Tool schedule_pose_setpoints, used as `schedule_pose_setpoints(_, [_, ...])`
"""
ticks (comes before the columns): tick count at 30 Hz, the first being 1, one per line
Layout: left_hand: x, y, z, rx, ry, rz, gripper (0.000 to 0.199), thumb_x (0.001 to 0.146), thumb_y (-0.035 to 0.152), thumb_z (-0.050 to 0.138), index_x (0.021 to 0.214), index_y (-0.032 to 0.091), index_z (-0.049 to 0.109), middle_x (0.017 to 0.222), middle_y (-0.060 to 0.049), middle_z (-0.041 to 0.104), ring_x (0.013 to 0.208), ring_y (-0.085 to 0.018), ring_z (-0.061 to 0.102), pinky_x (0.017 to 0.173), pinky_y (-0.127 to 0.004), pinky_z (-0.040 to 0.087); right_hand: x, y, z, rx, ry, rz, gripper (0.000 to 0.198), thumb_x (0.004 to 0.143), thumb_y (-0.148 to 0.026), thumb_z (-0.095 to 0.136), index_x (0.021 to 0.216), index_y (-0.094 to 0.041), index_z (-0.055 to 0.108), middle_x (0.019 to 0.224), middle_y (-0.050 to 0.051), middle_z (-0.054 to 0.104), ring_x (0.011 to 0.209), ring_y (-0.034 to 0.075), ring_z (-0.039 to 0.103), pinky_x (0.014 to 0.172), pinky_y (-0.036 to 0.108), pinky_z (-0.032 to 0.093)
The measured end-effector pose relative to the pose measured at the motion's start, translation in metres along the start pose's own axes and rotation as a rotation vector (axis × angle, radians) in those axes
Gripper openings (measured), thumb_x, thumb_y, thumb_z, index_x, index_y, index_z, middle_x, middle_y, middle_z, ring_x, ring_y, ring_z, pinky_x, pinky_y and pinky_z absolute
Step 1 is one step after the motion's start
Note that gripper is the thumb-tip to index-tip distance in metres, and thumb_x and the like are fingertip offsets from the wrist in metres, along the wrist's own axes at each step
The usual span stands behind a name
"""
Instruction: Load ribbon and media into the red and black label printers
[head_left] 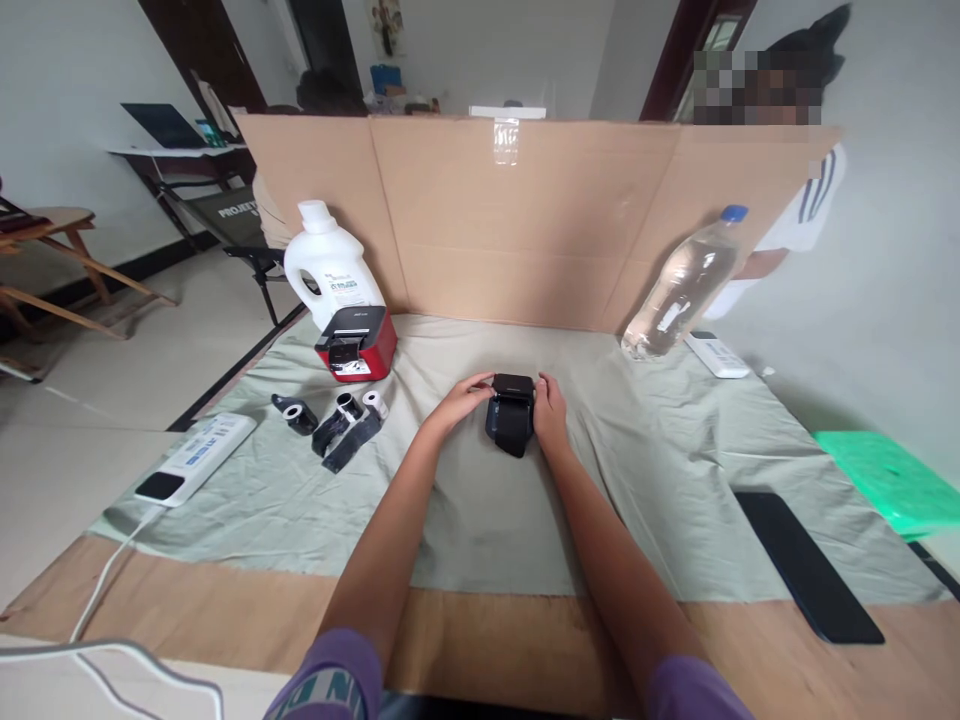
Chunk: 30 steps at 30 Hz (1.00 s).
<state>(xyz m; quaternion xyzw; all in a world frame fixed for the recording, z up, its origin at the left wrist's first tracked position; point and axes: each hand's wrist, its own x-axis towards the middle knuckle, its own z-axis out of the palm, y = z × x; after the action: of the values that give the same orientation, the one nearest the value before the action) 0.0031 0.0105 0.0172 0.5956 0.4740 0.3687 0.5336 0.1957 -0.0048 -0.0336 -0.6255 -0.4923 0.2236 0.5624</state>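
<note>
A small black boxy device (514, 385) sits on the cloth before me, with a wide black strip (514, 428) hanging over its front. It looks like a small printer, but its exact kind does not show clearly. My left hand (463, 402) grips its left side, fingertips at the upper left edge. Against the right side, my right hand (551, 408) is closed round the edge with its fingers partly hidden. To the left stands a red and black receipt printer (358, 343). In front of it lie several small rolls (349, 405) with loose black strips.
A cardboard screen (517, 220) stands along the back. A white jug (330, 260) and a clear bottle (682, 290) flank it. White power strips lie left (196, 458) and right (717, 355). A dark flat slab (810, 565) lies front right. Behind the screen, a person is at right.
</note>
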Motion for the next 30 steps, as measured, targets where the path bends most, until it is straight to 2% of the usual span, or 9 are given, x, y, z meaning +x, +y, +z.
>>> schedule_pose_setpoints(3, [0.017, 0.0, 0.0, 0.041, 0.062, 0.098, 0.039, 0.083, 0.039, 0.066, 0.115, 0.018, 0.074, 0.108, -0.008, 0.073, 0.091, -0.019, 0.063, 0.078, -0.026, 0.048, 0.001, 0.0, 0.0, 0.01, -0.002, -0.003, 0.055, 0.094, -0.055, 0.034, 0.122, -0.017, 0.061, 0.112, 0.014, 0.071, 0.108, 0.027, 0.063, 0.1, 0.045, 0.044])
schedule_pose_setpoints(5, [0.034, -0.001, 0.001, 0.076, 0.117, 0.139, 0.034, 0.083, 0.045, 0.065, 0.095, 0.016, 0.077, 0.092, -0.006, 0.074, 0.085, -0.019, 0.063, 0.074, -0.026, 0.047, 0.001, -0.001, 0.0, 0.021, -0.007, -0.009, 0.055, 0.094, -0.055, 0.034, 0.123, -0.016, 0.061, 0.111, 0.014, 0.071, 0.108, 0.027, 0.063, 0.1, 0.044, 0.044])
schedule_pose_setpoints(8, [0.059, -0.003, 0.003, 0.11, 0.173, 0.129, 0.035, 0.081, 0.046, 0.065, 0.066, 0.015, 0.071, 0.063, -0.002, 0.065, 0.069, -0.017, 0.058, 0.069, -0.026, 0.045, 0.001, -0.003, 0.0, 0.029, -0.007, -0.003, 0.054, 0.094, -0.054, 0.034, 0.123, -0.016, 0.061, 0.109, 0.014, 0.072, 0.106, 0.027, 0.063, 0.099, 0.043, 0.044])
schedule_pose_setpoints(10, [0.07, -0.006, 0.004, 0.126, 0.201, 0.119, 0.034, 0.079, 0.043, 0.067, 0.058, 0.016, 0.067, 0.055, 0.0, 0.06, 0.062, -0.016, 0.056, 0.067, -0.027, 0.044, 0.0, -0.004, 0.0, 0.027, -0.006, 0.007, 0.055, 0.094, -0.054, 0.034, 0.123, -0.015, 0.061, 0.108, 0.015, 0.072, 0.105, 0.027, 0.064, 0.097, 0.043, 0.045])
schedule_pose_setpoints(15, [0.055, -0.024, 0.01, 0.123, 0.305, 0.168, 0.018, 0.078, 0.033, 0.067, 0.082, 0.016, 0.074, 0.071, -0.002, 0.068, 0.07, -0.016, 0.06, 0.073, -0.027, 0.046, 0.0, -0.009, -0.002, 0.083, 0.026, 0.011, 0.049, 0.091, -0.052, 0.04, 0.115, -0.017, 0.064, 0.108, 0.013, 0.072, 0.102, 0.025, 0.064, 0.091, 0.04, 0.047])
schedule_pose_setpoints(18, [0.026, -0.039, 0.017, 0.11, 0.356, 0.209, 0.021, 0.083, 0.031, 0.062, 0.093, 0.016, 0.072, 0.083, -0.004, 0.069, 0.072, -0.014, 0.059, 0.075, -0.026, 0.047, 0.01, -0.02, -0.01, 0.216, 0.1, 0.052, 0.04, 0.087, -0.05, 0.045, 0.101, -0.018, 0.066, 0.101, 0.009, 0.072, 0.08, 0.02, 0.063, 0.073, 0.033, 0.05])
schedule_pose_setpoints(22, [0.0, -0.044, 0.022, 0.123, 0.328, 0.252, 0.023, 0.088, 0.032, 0.058, 0.098, 0.017, 0.073, 0.089, -0.003, 0.068, 0.068, -0.012, 0.053, 0.07, -0.025, 0.046, 0.033, -0.049, -0.029, 0.465, 0.183, -0.014, 0.027, 0.087, -0.042, 0.052, 0.086, -0.018, 0.065, 0.082, 0.002, 0.067, 0.053, 0.009, 0.047, 0.053, 0.025, 0.04])
schedule_pose_setpoints(27, [0.002, -0.034, 0.025, 0.224, 0.238, 0.447, 0.021, 0.091, 0.03, 0.06, 0.101, 0.019, 0.075, 0.098, -0.004, 0.059, 0.075, -0.012, 0.051, 0.075, -0.025, 0.046, 0.049, -0.098, -0.065, 0.627, 0.138, -0.237, 0.031, 0.097, -0.041, 0.048, 0.084, -0.019, 0.064, 0.069, -0.001, 0.059, 0.057, 0.008, 0.055, 0.051, 0.023, 0.04])
schedule_pose_setpoints(30, [0.006, -0.033, 0.028, 0.262, 0.188, 0.423, 0.021, 0.092, 0.028, 0.059, 0.102, 0.019, 0.075, 0.102, -0.005, 0.052, 0.079, -0.013, 0.054, 0.077, -0.025, 0.047, 0.048, -0.115, -0.095, 0.6, 0.071, -0.345, 0.045, 0.105, -0.042, 0.031, 0.092, -0.02, 0.068, 0.083, 0.002, 0.064, 0.074, 0.011, 0.065, 0.057, 0.026, 0.046])
